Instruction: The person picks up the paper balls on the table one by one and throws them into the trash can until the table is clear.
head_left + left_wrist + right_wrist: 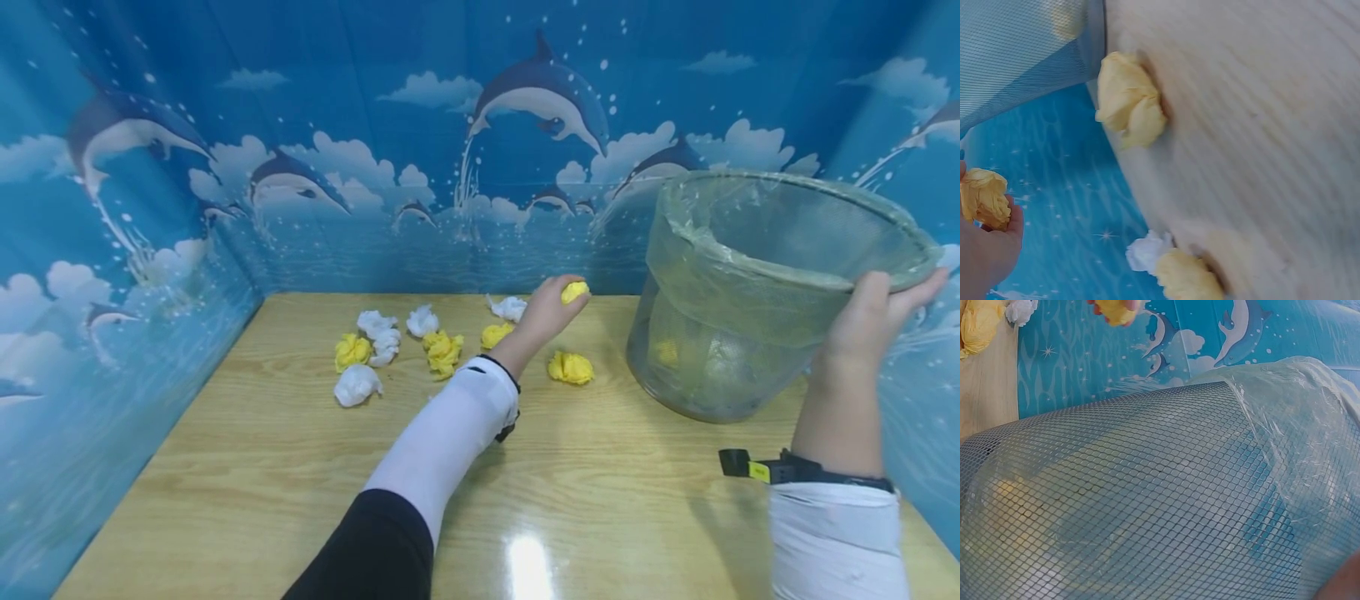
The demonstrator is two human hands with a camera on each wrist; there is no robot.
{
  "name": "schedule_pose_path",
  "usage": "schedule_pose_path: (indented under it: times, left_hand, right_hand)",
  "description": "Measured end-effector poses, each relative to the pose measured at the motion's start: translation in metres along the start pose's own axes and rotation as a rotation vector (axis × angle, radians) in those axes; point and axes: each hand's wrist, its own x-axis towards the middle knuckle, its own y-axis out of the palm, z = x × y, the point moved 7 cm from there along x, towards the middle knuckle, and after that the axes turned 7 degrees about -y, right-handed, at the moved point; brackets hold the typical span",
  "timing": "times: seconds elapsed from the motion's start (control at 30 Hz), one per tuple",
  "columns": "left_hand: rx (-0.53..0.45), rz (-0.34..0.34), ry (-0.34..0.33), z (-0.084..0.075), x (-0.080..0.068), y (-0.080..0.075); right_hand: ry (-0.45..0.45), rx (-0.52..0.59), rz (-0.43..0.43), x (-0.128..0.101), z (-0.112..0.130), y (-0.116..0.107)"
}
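Above the table's far side, my left hand (551, 310) holds a crumpled yellow paper ball (575, 292); the left wrist view shows this yellow ball (986, 199) between fingers and thumb. My right hand (862, 321) grips the rim of a mesh wastebasket (720, 333) with a translucent bag folded over its edge. The basket leans toward the right hand. Through the mesh, yellow and white crumpled paper (1019, 512) shows at its bottom. On the table below my left hand lies another yellow paper ball (571, 367).
Farther left on the wooden table (247, 467) lie several white paper balls (357, 385) and yellow paper balls (442, 353). A yellow ball (495, 336) and a white ball (508, 308) sit beside my left wrist. A blue dolphin-print curtain (360, 225) stands behind the table.
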Motion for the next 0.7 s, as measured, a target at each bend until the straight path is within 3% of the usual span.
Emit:
schedule_pose_path:
  times: [0.27, 0.7]
  left_hand:
    - [-0.086, -0.02, 0.037, -0.026, 0.003, -0.018]
    - [-0.218, -0.125, 0.129, -0.076, 0.003, -0.061]
  right_hand:
    - [-0.004, 0.003, -0.001, 0.0, 0.0, -0.001]
    - [-0.021, 0.019, -0.007, 0.001, -0.001, 0.0]
